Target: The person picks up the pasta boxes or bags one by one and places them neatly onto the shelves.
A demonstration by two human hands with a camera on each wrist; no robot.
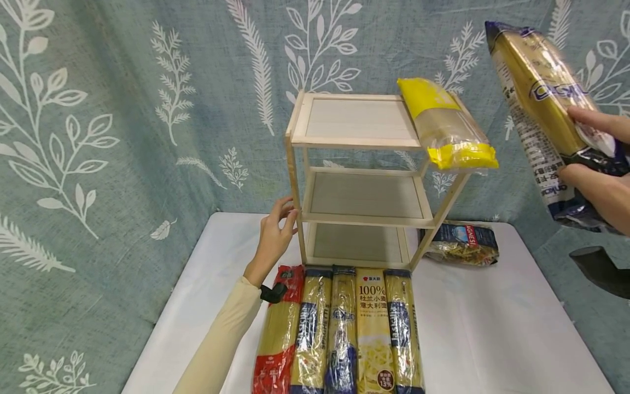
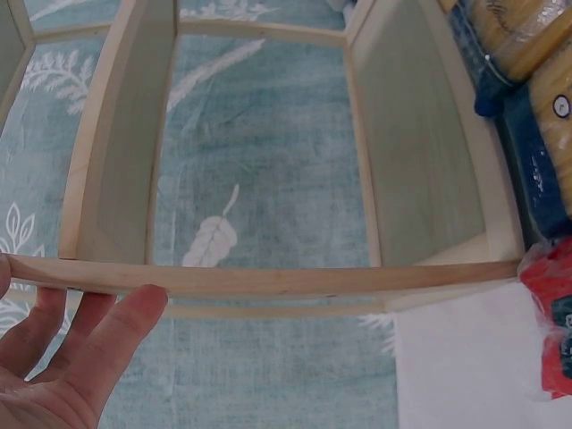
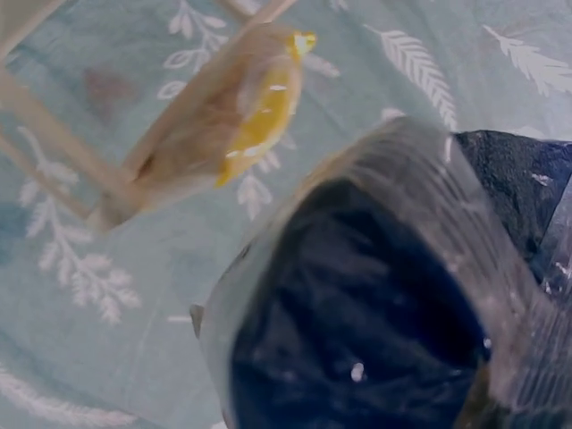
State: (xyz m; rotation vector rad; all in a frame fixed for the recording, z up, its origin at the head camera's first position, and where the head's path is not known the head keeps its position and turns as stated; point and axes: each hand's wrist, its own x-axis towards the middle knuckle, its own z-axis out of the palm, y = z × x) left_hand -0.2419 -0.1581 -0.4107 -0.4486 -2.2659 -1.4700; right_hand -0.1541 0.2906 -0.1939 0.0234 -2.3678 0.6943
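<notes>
A three-tier light wooden shelf (image 1: 361, 143) stands on the white table. My left hand (image 1: 276, 232) grips its left upright; in the left wrist view the fingers (image 2: 125, 326) curl against that post. High on the right, my right hand (image 1: 607, 194) holds a gold and navy pasta packet (image 1: 546, 90), tilted and clear of the shelf. That packet's dark blue end fills much of the right wrist view, where the hand itself is hidden. A clear and yellow pasta bag (image 1: 443, 120) lies on the top tier's right side, its front end overhanging the edge.
In front of the shelf lie a red pasta packet (image 1: 278, 328), two spaghetti packets (image 1: 311, 328) in navy and gold, a blue packet (image 1: 343, 328) and a yellow packet (image 1: 374, 328), side by side. A dark Agnesi pasta bag (image 1: 462, 243) lies behind right. Patterned curtain (image 1: 206, 109) surrounds the table.
</notes>
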